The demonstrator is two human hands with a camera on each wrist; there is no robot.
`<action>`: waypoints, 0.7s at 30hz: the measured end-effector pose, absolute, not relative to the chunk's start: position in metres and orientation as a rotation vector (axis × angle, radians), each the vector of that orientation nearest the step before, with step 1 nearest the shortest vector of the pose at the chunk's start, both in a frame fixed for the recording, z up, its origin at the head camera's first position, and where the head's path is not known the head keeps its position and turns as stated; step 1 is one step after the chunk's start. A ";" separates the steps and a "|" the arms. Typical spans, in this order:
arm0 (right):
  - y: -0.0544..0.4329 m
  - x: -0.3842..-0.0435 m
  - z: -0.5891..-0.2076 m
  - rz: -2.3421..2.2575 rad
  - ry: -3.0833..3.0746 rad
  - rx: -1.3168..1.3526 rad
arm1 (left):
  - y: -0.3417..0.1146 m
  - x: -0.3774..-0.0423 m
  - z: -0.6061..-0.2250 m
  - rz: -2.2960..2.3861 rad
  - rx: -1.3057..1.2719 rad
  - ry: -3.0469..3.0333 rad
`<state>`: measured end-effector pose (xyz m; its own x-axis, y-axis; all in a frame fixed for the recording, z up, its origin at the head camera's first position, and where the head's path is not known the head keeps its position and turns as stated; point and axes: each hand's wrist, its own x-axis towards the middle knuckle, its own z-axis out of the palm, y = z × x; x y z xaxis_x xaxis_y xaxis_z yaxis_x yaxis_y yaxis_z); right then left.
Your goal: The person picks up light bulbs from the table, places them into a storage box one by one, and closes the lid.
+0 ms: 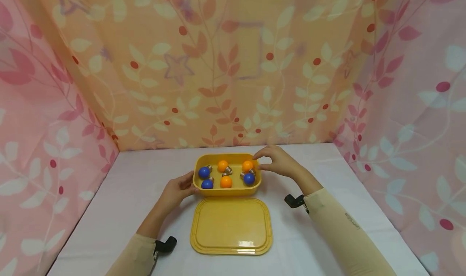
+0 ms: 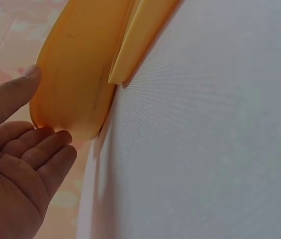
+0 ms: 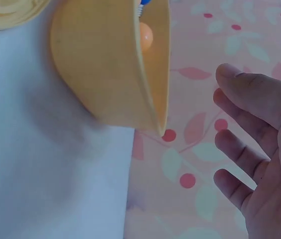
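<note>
A yellow plastic container sits on the table with its top uncovered. Inside lie several small bulbs with metal screw bases, among them a blue bulb and an orange bulb. At the container's left end is my left hand; in the left wrist view its thumb and relaxed fingers reach the container's outer wall. Over by the right end, my right hand holds nothing, and the right wrist view shows its spread fingers apart from the wall. In front of the container lies its yellow lid.
White cloth covers the table. A patterned curtain rises behind the table's far edge, and pink patterned cloth hangs along both sides. Each wrist carries a small black device, such as the wrist mount on the right.
</note>
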<state>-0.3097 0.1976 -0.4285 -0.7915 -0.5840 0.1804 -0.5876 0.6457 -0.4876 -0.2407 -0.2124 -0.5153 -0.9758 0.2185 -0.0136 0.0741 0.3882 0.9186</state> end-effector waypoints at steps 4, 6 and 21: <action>0.208 -0.307 -0.435 0.877 -2.795 0.996 | -0.213 -0.244 -0.512 1.658 0.270 2.496; 0.213 -0.301 -0.441 0.889 -2.809 0.963 | -0.212 -0.240 -0.514 1.645 0.248 2.492; 0.226 -0.281 -0.454 0.978 -2.807 0.779 | -0.215 -0.237 -0.512 1.563 0.271 2.554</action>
<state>-0.2812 0.2262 -0.4542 -0.8692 -0.4406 0.2243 -0.4845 0.6691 -0.5635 -0.2367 -0.2149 -0.5121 -0.9747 0.2225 -0.0212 0.0824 0.4459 0.8913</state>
